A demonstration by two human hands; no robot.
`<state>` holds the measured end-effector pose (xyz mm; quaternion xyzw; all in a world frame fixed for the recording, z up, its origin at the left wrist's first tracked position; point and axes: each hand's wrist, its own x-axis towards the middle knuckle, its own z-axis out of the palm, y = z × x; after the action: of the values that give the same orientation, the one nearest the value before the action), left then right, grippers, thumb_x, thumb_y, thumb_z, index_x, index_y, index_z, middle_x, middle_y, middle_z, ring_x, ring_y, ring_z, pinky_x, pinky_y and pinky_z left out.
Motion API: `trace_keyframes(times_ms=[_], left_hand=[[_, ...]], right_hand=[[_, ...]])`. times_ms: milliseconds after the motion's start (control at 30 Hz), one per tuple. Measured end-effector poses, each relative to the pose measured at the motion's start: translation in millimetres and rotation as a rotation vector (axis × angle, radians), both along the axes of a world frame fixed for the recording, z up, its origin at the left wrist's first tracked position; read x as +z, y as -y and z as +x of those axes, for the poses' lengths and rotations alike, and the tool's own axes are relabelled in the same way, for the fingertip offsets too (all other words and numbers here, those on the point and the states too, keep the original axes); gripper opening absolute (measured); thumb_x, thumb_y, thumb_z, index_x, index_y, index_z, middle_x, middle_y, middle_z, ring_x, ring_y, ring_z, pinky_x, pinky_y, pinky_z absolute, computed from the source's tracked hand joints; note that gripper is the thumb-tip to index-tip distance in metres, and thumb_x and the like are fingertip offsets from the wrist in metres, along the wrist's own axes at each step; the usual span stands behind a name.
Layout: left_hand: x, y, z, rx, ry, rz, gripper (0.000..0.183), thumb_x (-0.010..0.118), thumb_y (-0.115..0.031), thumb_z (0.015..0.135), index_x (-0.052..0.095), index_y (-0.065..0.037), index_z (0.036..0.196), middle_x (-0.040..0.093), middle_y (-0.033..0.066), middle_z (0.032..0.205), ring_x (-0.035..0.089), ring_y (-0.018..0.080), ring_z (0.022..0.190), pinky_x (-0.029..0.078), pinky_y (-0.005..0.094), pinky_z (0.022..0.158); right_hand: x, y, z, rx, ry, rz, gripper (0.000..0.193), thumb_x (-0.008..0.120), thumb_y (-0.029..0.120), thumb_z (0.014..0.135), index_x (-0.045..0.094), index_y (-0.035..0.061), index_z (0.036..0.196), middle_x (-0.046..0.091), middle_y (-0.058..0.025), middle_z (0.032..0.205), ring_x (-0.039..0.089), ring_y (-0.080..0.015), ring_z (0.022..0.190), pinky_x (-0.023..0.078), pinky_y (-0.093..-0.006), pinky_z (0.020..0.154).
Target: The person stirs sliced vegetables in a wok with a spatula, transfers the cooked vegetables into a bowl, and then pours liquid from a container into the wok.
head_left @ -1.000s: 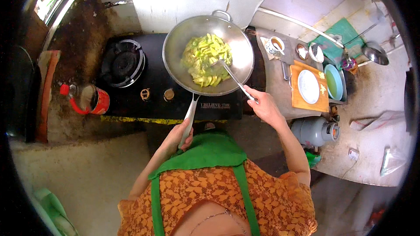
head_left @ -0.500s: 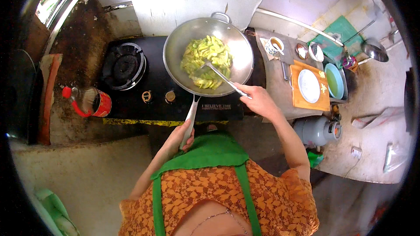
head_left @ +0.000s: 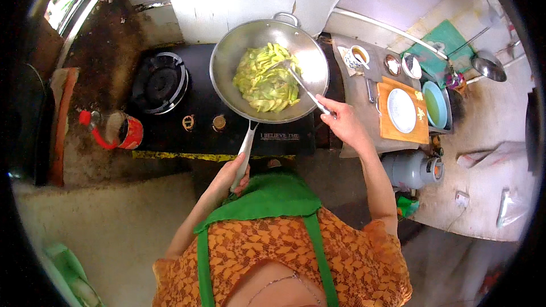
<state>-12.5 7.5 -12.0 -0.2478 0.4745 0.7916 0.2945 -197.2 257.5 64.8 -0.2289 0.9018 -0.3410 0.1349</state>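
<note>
1. Spatula head has shifted since the earlier frame: it sits nearer the wok's far side and further right. My right hand has drifted slightly right with it; my left has barely changed place.
2. Vegetable pieces, sliced, pale green to yellow, lie heaped in the middle of the wok. Spatula head rests among them, on the upper right of the heap.
3. Right grip: fingers wrapped round the end of the spatula handle, which slants down to me across the near-right rim.
4. Left hand: fingers closed round the wok handle, low and close to my apron.
5. Progress, my judgement: slicing is done, pieces are in the wok, stirring is under way. Colour is uneven, so I put it partway through. Cooked through or not, I cannot tell; no flame shows. Everything I see of the heap is in the wok, so dishing out is not yet done.
6. Wok stands over the right side of the black stove; left burner is uncovered.
7. Right of the stove: white plate on the cutting board, pale chopped bits beside it, apparently unused. Beyond the board, a bowl of brown liquid with a spoon.
8. Far left, a red-capped bottle; lower right, a grey gas cylinder.
</note>
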Motion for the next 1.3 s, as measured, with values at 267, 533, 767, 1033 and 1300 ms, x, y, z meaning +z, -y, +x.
trace_keyframes(times_ms=[267, 533, 767, 1033, 1300], left_hand=[[0, -1, 0, -0.004, -0.017, 0.019, 0.051, 0.032, -0.054, 0.091, 0.042, -0.007, 0.074, 0.038, 0.0014, 0.046, 0.033, 0.0123, 0.033, 0.029, 0.0265, 0.032], [-3, 0, -1, -0.047, -0.036, 0.020, 0.054, 0.028, -0.058, 0.090, 0.042, -0.008, 0.074, 0.039, 0.0007, 0.047, 0.034, 0.0123, 0.034, 0.028, 0.0267, 0.032], [-4, 1, 0, -0.011, -0.037, 0.013, 0.051, 0.033, -0.055, 0.090, 0.043, -0.007, 0.075, 0.039, 0.0010, 0.048, 0.033, 0.0115, 0.033, 0.029, 0.0258, 0.033], [-6, 1, 1, -0.013, -0.068, 0.028, 0.050, 0.034, -0.055, 0.090, 0.043, -0.007, 0.076, 0.039, 0.0011, 0.048, 0.034, 0.0120, 0.034, 0.029, 0.0261, 0.033], [-2, 3, 1, -0.003, -0.048, 0.008, 0.049, 0.034, -0.053, 0.090, 0.043, -0.007, 0.077, 0.039, 0.0009, 0.048, 0.034, 0.0116, 0.034, 0.029, 0.0259, 0.033]], right_hand=[[16, -34, 24, -0.136, 0.360, -0.003, 0.048, 0.054, 0.001, 0.077, 0.049, 0.0071, 0.125, 0.051, 0.0075, 0.079, 0.040, -0.0039, 0.062, 0.038, -0.0203, 0.058], [-11, -42, 14, -0.027, -0.063, 0.067, 0.043, 0.055, 0.010, 0.077, 0.052, 0.0113, 0.120, 0.060, -0.0226, 0.092, 0.058, -0.0377, 0.084, 0.046, -0.0410, 0.073], [-15, -6, -6, -0.078, -0.056, 0.002, 0.043, 0.055, 0.011, 0.077, 0.051, 0.0107, 0.120, 0.059, -0.0244, 0.085, 0.059, -0.0383, 0.079, 0.045, -0.0436, 0.069], [26, 2, 4, -0.017, 0.012, 0.242, 0.046, 0.052, 0.011, 0.078, 0.049, 0.0118, 0.124, 0.060, -0.0206, 0.095, 0.059, -0.0334, 0.083, 0.046, -0.0344, 0.074], [34, -2, -3, 0.020, -0.135, 0.299, 0.047, 0.055, 0.007, 0.075, 0.052, 0.0145, 0.121, 0.059, -0.0233, 0.085, 0.058, -0.0365, 0.076, 0.045, -0.0413, 0.069]])
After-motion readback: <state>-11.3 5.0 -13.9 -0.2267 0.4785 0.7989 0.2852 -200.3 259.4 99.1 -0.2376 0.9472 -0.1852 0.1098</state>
